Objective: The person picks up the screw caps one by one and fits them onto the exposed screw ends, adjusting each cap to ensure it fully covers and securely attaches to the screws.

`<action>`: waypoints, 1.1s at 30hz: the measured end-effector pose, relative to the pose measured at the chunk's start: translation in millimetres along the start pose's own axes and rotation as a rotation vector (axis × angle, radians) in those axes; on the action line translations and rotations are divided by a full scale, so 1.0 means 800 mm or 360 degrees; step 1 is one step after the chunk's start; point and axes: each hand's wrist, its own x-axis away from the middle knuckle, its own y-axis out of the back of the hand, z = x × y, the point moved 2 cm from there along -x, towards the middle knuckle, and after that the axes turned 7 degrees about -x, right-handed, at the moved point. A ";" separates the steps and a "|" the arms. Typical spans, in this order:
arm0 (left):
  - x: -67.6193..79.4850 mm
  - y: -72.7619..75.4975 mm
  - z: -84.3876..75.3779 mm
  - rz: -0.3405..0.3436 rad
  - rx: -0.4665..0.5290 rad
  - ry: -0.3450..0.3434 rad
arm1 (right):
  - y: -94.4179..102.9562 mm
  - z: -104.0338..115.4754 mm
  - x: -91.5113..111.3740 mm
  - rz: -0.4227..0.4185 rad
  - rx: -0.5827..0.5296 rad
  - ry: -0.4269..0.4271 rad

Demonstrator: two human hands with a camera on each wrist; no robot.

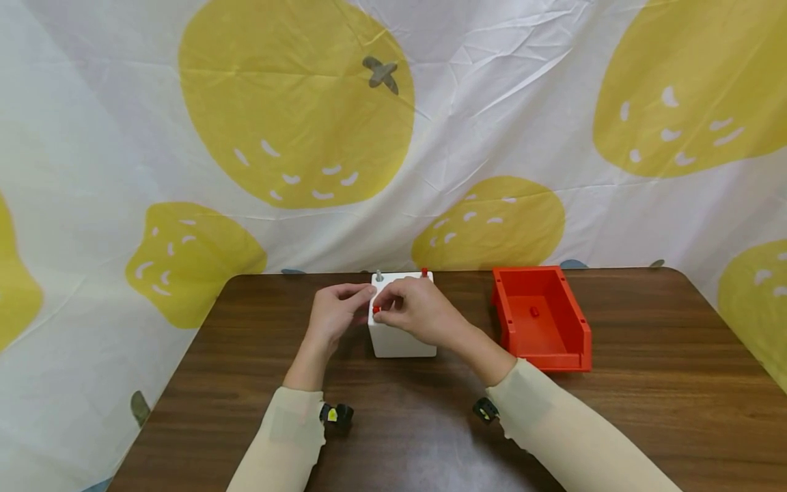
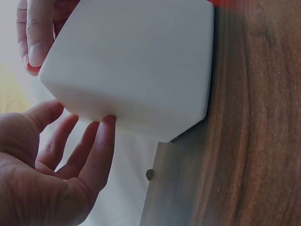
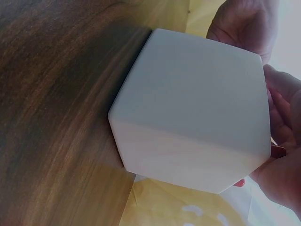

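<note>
A white box (image 1: 402,339) stands on the wooden table. My left hand (image 1: 332,311) is at its left side; in the left wrist view, the fingertips (image 2: 107,123) rest on that face and the thumb reaches the top edge. At the near left corner of the top, my right hand (image 1: 424,311) pinches a small red cap (image 1: 376,309) between thumb and fingers. A bare silver post (image 1: 378,276) stands at the far left corner. Another red cap (image 1: 424,272) sits at the far right one. Near the right palm, a red piece (image 3: 278,150) shows over the box edge in the right wrist view.
To the right of the box is a red open-front bin (image 1: 576,335) with one small red piece (image 1: 534,311) on its floor. Behind the table's back edge hangs a white cloth (image 1: 344,239) with a yellow fruit print.
</note>
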 end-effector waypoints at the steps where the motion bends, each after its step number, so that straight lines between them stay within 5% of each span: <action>1: 0.000 0.000 0.000 -0.0001 0.0001 0.0001 | 0.000 0.001 0.000 -0.0002 -0.0002 -0.0007; 20: -0.005 -0.002 0.003 0.0007 0.0037 -0.0040 | -0.005 -0.003 0.001 -0.0109 0.0041 -0.0039; 33: -0.004 -0.002 0.002 0.0003 0.0048 -0.0030 | -0.002 -0.002 0.003 -0.0048 0.0026 0.0070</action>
